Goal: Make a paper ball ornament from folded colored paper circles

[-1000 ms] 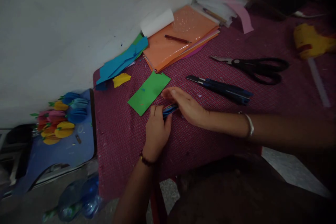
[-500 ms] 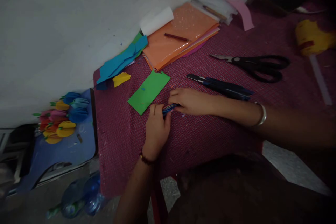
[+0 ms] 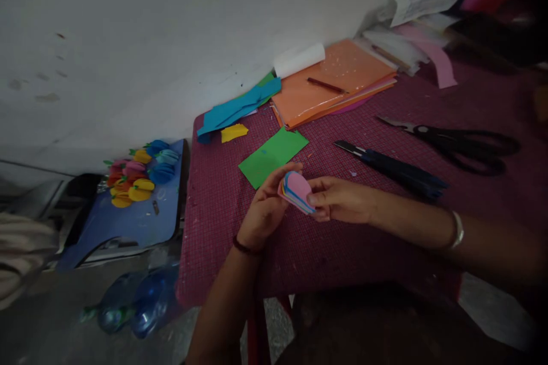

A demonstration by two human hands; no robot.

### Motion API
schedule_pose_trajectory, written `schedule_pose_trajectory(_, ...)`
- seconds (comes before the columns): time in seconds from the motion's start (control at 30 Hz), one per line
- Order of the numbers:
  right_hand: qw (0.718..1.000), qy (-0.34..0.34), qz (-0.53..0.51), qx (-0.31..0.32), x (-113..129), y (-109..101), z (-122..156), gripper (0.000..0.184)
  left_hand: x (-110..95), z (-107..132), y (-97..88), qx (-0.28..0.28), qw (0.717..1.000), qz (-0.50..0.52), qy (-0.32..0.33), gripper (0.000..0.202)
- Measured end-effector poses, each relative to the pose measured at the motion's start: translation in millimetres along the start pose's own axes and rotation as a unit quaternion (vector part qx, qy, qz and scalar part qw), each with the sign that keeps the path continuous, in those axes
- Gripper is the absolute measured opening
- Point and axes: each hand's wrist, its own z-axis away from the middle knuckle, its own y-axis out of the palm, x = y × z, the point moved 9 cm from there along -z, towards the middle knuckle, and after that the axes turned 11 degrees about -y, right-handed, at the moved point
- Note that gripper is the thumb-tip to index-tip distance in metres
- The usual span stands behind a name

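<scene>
Between my two hands is a small stack of coloured paper cutouts (image 3: 298, 186), with a rounded pink piece on top and blue, yellow and red edges fanning out below. My right hand (image 3: 345, 199) pinches its right end, thumb on top. Around the left side of the stack curl the fingers of my left hand (image 3: 269, 205), partly hidden behind the paper. A green paper rectangle (image 3: 274, 155) lies flat just beyond my left hand. Past my right forearm rest a dark box cutter (image 3: 389, 168) and black-handled scissors (image 3: 454, 142).
Against the wall lie blue paper strips (image 3: 240, 105), a yellow scrap (image 3: 234, 133) and orange sheets (image 3: 334, 82) with a pencil (image 3: 327, 85) on top. Left of the table, a blue board (image 3: 141, 219) carries several paper fruit shapes (image 3: 141, 188). Plastic bottles (image 3: 148, 308) lie on the floor.
The stack has been lifted and turned, so its pink face now shows instead of its edges. My left fingers have opened out somewhat around it. The camera view has shifted.
</scene>
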Motion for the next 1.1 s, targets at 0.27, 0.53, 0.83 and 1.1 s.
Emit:
schedule_pose_trajectory(0.27,0.983,0.065,0.082,0.154,-23.8,22.9,11.5,0.045,-10.2,22.4,18.2,0.147,0.986,-0.080,-0.024,0.024)
schedule_pose_trajectory(0.53,0.808,-0.236,0.538,0.054,74.2,17.1,5.6,0.025,-19.2,7.7,-16.8,-0.099,0.978,-0.178,0.055,0.017)
schedule_pose_trajectory(0.83,0.689,-0.239,0.685,0.010,61.8,8.3,2.3,0.007,-27.8,16.4,-5.1,-0.212,0.897,-0.376,0.099,0.010)
schedule_pose_trajectory(1.1,0.699,-0.204,0.685,0.014,54.7,-6.6,-3.7,0.005,-11.1,2.4,-16.3,-0.196,0.866,-0.455,0.059,0.009)
